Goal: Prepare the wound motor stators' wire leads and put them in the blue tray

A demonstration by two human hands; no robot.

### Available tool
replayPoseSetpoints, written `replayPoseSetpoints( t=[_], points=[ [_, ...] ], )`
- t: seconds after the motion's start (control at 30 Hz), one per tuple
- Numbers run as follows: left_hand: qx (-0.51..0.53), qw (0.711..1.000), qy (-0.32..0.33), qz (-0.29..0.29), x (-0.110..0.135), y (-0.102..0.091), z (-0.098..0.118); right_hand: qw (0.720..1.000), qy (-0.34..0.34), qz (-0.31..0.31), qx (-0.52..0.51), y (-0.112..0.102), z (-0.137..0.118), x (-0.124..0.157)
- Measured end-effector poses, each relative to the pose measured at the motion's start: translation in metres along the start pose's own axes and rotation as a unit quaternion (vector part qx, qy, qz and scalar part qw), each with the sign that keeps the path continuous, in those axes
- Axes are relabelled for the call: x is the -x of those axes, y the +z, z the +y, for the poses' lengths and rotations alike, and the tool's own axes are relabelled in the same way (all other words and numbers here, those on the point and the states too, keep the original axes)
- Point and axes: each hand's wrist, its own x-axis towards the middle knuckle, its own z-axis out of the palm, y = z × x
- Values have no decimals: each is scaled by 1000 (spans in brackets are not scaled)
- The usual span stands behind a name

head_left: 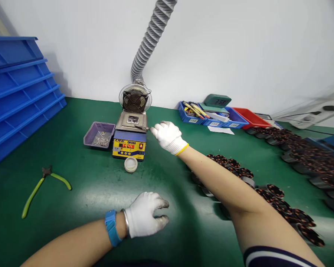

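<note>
My right hand [167,135], in a white glove with a yellow edge, is closed around a thin metal tool [141,127]. The tool's tip reaches over the top plate of the solder pot [129,145], beside its small square bath [133,119]. I cannot make out the tool's exact kind. Red digits glow on the pot's yellow front. My left hand [147,214], gloved in white with dark fingertips, hovers over or rests on the green table. Its thumb and fingers are apart and hold nothing. A small round tub [130,164] stands in front of the pot.
Left of the pot sits a purple tray [99,134] of metal scraps. Green-handled cutters [47,178] lie at left, near stacked blue bins [19,96]. Behind the pot is a fan [134,102] under a grey hose [153,37]. Rows of copper-wound parts [275,191] stand at right.
</note>
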Motion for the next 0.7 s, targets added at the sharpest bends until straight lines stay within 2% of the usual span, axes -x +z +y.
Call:
replayPoseSetpoints(
  t=[0.17, 0.37, 0.5, 0.7],
  points=[
    [-3, 1000, 6, 5, 1, 0, 0, 999, -21, 30, -9, 13, 6, -11],
    [-15, 1000, -1, -10, -1, -3, 2, 998, -32, 58, -19, 13, -5, -25],
    [-18, 1000, -2, -15, -1, -4, 3, 998, -24, 57, -16, 13, -8, -26],
    [-17, 1000, 1, -11, 0, -1, 2, 998, -11, 62, -8, 18, 2, -20]
  ],
)
